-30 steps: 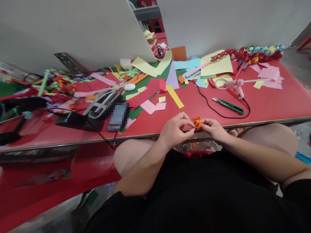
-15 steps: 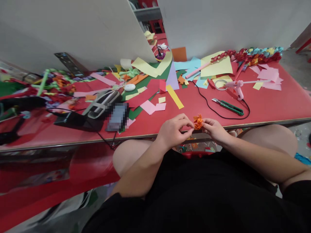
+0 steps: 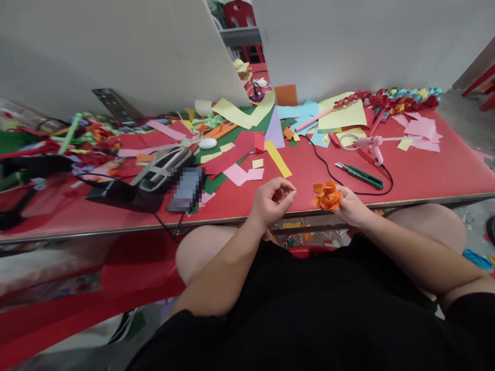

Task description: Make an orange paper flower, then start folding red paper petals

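An orange paper flower (image 3: 328,196) with folded, curled petals is held at its right side between the fingertips of my right hand (image 3: 351,207), over the table's front edge. To the left of the flower and apart from it is my left hand (image 3: 273,201). Its fingers are curled with thumb and forefinger tips brought together, and nothing shows between them. Beyond my right hand lie a green utility knife (image 3: 359,175) and a pink glue gun (image 3: 372,148) with its black cord.
Coloured paper strips, among them a yellow strip (image 3: 277,158), lie across the red table (image 3: 232,206). At left are a phone (image 3: 187,188), a black-and-grey case (image 3: 166,167) and a white mouse (image 3: 208,143). Paper chains (image 3: 402,98) lie at the back right, before a white partition (image 3: 367,41).
My left hand has come away from the orange paper flower and moved left. The right hand has shifted slightly right and turned the flower, so its petals show more fully.
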